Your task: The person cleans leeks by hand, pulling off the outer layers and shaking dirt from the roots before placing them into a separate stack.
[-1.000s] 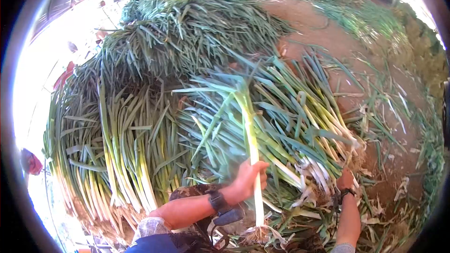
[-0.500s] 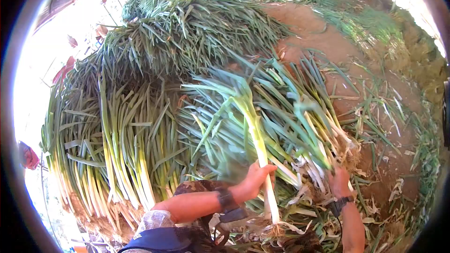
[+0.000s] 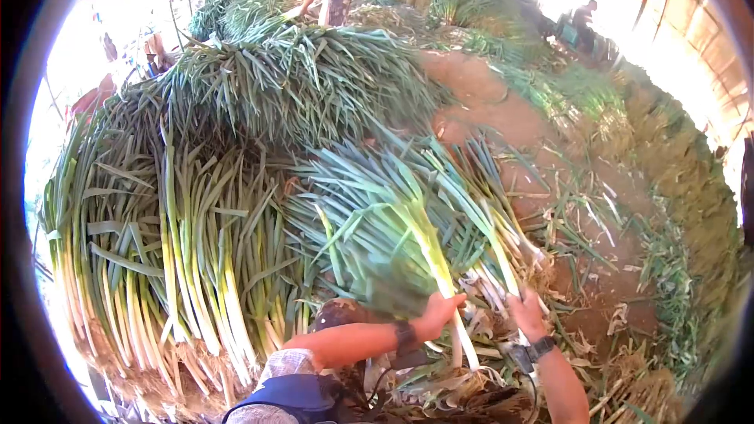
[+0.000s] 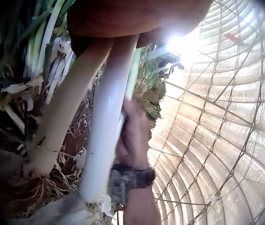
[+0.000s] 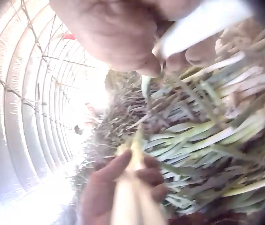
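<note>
Left hand (image 3: 440, 316) grips two stalks (image 4: 105, 117) | right hand (image 3: 528, 316), one stalk (image 3: 500, 255) | leafy heap (image 3: 290, 82) beyond

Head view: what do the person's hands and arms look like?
Left hand, right hand: both bare. Dark left wrist strap, dark right wrist strap with a small module and thin dark cable beside it. Mottled grey sleeve on the left arm; right forearm bare.
</note>
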`<control>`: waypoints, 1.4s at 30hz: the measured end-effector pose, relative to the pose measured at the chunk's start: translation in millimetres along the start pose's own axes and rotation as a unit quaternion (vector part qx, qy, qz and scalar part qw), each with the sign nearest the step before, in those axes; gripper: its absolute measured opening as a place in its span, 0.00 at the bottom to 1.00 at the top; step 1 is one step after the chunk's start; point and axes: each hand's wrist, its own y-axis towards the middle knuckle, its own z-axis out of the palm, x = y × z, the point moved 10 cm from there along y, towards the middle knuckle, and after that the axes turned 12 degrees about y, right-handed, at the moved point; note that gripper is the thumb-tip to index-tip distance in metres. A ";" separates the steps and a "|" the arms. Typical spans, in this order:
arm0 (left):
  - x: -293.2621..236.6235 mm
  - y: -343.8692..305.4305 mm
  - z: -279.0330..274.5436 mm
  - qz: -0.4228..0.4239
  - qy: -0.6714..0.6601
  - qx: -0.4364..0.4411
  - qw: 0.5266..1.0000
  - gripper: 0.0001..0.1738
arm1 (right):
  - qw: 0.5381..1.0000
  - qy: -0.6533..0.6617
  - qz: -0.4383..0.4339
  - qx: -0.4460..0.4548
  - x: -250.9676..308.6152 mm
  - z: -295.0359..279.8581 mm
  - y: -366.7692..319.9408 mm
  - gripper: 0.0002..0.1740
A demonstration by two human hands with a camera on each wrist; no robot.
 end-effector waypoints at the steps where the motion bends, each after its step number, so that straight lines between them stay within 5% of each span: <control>1: 5.4 10.8 3.1 0.021 0.018 0.007 1.000 0.12 | 0.999 0.010 0.031 0.033 9.4 10.8 2.9 0.18; 6: -42.4 0.3 -6.5 0.118 -0.032 -0.031 0.992 0.22 | 0.984 0.034 0.035 0.170 93.2 97.8 -18.2 0.28; 8: -59.1 -9.6 -12.9 0.159 -0.049 -0.024 0.986 0.18 | 0.972 -0.099 -0.052 0.207 75.2 116.0 -27.2 0.28; 10: -74.8 -16.8 -29.9 0.129 -0.033 -0.029 0.991 0.14 | 0.976 -0.058 -0.120 0.175 101.7 122.2 -42.4 0.26; 12: -72.1 -12.0 -33.1 0.021 -0.163 0.014 0.986 0.14 | 0.979 0.107 -0.062 0.163 102.0 122.3 -48.3 0.23; 14: -81.5 8.1 -51.6 0.108 -0.129 -0.059 0.984 0.12 | 0.977 0.131 -0.005 0.166 96.5 123.1 -61.1 0.18; 16: -91.9 9.6 -61.2 0.015 -0.239 -0.019 0.971 0.11 | 0.959 0.201 0.076 0.187 89.3 126.2 -90.4 0.14; 18: -111.6 0.5 -56.0 0.062 -0.245 0.033 0.967 0.12 | 0.951 0.216 0.093 0.199 95.4 127.0 -92.1 0.11; 21: -111.8 7.4 -61.5 -0.001 -0.301 0.023 0.953 0.10 | 0.914 0.316 0.190 0.168 90.7 137.7 -99.7 0.15; 24: -118.2 10.6 -63.0 -0.006 -0.342 0.063 0.938 0.11 | 0.865 0.431 0.214 0.138 117.8 144.1 -112.0 0.15; 28: -114.8 19.3 -59.6 0.024 -0.354 0.079 0.931 0.11 | 0.900 0.394 0.130 0.133 128.6 130.0 -96.1 0.16; 30: -115.3 15.7 -54.1 0.025 -0.377 0.082 0.922 0.11 | 0.907 0.364 0.169 0.129 109.6 132.5 -94.6 0.17; 33: -124.8 9.8 -57.1 0.031 -0.350 0.098 0.931 0.11 | 0.855 0.438 0.271 0.069 40.8 137.4 -105.6 0.20; 35: -128.6 15.4 -60.0 0.038 -0.368 0.088 0.925 0.12 | 0.816 0.503 0.276 0.077 91.4 155.9 -118.3 0.20; 39: -132.8 56.7 -82.5 0.068 -0.413 0.089 0.904 0.13 | 0.894 0.348 0.193 0.207 118.1 139.6 -178.0 0.17; 41: -135.9 79.7 -98.3 0.092 -0.428 0.109 0.892 0.14 | 0.882 0.137 0.165 0.420 140.3 140.3 -215.8 0.14; 42: -135.1 89.6 -103.6 0.087 -0.445 0.121 0.883 0.14 | 0.857 0.025 0.081 0.508 155.9 133.7 -228.7 0.13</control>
